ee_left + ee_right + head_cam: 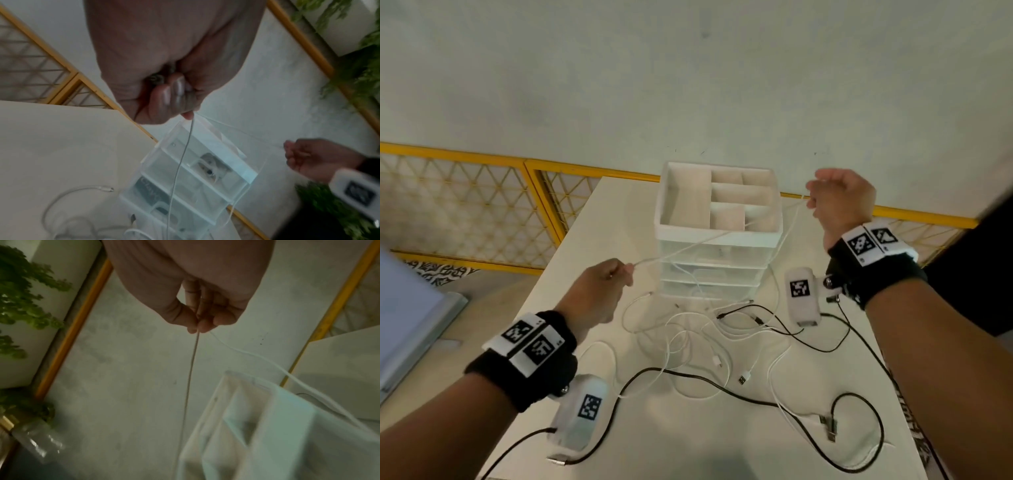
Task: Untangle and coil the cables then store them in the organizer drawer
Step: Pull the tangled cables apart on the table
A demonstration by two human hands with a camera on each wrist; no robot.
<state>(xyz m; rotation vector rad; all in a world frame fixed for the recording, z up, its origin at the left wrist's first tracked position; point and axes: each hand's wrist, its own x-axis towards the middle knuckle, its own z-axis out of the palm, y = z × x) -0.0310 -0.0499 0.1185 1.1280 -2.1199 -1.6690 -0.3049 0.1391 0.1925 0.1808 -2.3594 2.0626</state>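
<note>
A thin white cable (709,238) is stretched in the air between my two hands, across the front of the clear organizer (717,240). My left hand (602,291) pinches one part of it (185,155) to the organizer's left. My right hand (839,202) is raised at the organizer's upper right and pinches the same cable (191,369) between thumb and fingers; a slack strand hangs down from it. The organizer has a divided open top tray (688,202) above stacked drawers (185,178). A tangle of white cables (688,335) and a black cable (756,397) lies on the table.
The white table (722,445) ends close to the organizer's back, beyond which a yellow mesh fence (482,205) stands. A grey object (410,329) sits left of the table. Green plants (24,288) hang at the side.
</note>
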